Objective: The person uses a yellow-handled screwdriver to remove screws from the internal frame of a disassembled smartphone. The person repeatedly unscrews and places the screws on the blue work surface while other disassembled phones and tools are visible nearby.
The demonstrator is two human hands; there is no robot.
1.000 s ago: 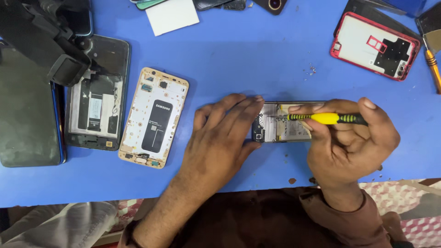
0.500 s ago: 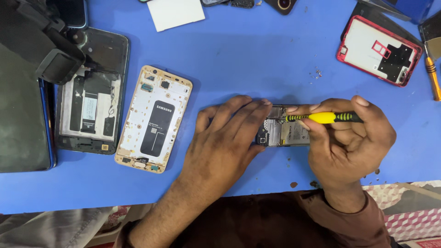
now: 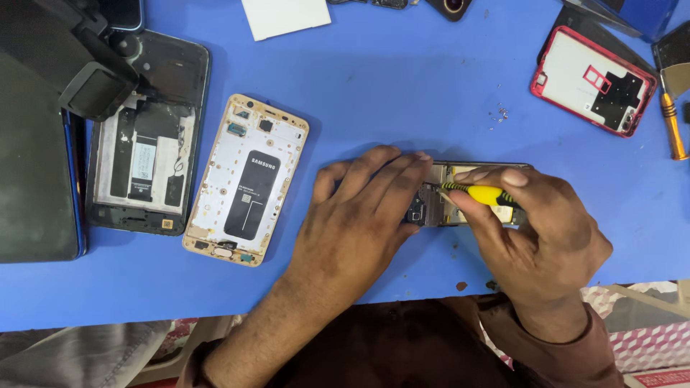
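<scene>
head | left hand (image 3: 359, 215) flat, pinning open phone (image 3: 438, 205) mid-table near front edge | right hand (image 3: 539, 230) clamped on yellow screwdriver (image 3: 483, 194), tip in phone | gold frame (image 3: 246, 179) just left; blue table (image 3: 402, 93) bare behind

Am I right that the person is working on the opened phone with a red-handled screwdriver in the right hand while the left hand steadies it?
Not quite: the head view shows the screwdriver in the right hand has a yellow handle, not red. The left hand does steady the opened phone.
</scene>
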